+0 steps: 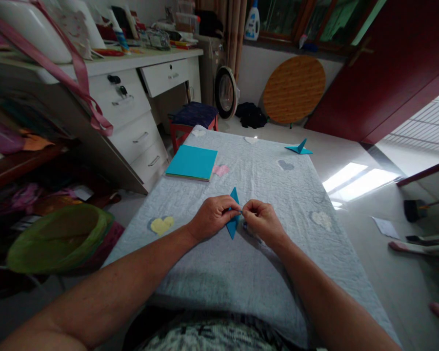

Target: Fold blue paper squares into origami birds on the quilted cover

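Between my hands, low over the cloth-covered table, is a folded piece of blue paper (232, 228) with pointed ends toward and away from me. My left hand (215, 214) pinches it from the left, thumb and forefinger meeting at its middle. From the right, my right hand (261, 219) pinches a small tip of the same paper, its fingertips touching those of the left. Fingers cover the paper's middle, so the fold there is hidden. A stack of square blue paper (192, 162) lies at the table's far left. Another folded blue paper piece (300, 148) with an upright point rests at the far right corner.
The table has a pale cloth (270, 185) with heart patterns. A white desk with drawers (122, 109) stands at the left, a red stool (193, 119) beyond the table. A green mesh basket (60, 239) sits at the lower left. Someone's feet (400, 246) show at right.
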Motion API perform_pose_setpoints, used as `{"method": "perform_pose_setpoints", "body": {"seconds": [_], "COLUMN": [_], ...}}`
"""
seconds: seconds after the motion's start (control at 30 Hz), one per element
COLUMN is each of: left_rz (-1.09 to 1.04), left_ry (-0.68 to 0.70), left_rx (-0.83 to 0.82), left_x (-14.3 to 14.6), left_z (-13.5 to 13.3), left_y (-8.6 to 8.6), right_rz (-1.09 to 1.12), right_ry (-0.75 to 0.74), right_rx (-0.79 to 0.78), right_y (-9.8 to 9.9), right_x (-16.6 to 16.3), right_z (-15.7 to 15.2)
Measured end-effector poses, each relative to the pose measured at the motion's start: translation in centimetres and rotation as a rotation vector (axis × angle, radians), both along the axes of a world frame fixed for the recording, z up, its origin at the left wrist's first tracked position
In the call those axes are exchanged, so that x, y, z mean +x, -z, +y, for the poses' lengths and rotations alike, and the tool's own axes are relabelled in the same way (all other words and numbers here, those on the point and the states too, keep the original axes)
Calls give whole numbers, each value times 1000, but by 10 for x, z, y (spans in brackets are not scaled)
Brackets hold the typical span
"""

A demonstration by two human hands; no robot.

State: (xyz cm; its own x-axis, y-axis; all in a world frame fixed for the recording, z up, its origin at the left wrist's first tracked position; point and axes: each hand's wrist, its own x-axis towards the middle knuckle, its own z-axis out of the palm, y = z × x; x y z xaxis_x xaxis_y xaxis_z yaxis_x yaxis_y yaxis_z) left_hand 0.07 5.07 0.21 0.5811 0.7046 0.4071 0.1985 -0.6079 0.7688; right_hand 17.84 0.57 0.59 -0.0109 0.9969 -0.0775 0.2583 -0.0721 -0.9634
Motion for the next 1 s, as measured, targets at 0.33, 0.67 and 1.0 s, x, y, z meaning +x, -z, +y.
{"method": "perform_pose_setpoints", "body": {"seconds": [0.33, 0.67, 1.0], "left_rz": [11, 2, -10], "left_ry": [33, 5, 25], "left_rx": [-10, 12, -4], "left_x": [-1, 0, 1], "left_z": [0, -1, -1], "left_y": [-4, -2, -3], "right_rz": [226, 219, 155], "right_ry": [14, 18, -19], "right_rx": [-218, -212, -199], "right_y": [-5, -5, -8], "right_x": [-1, -2, -1], "right_z": [-1, 0, 0]}}
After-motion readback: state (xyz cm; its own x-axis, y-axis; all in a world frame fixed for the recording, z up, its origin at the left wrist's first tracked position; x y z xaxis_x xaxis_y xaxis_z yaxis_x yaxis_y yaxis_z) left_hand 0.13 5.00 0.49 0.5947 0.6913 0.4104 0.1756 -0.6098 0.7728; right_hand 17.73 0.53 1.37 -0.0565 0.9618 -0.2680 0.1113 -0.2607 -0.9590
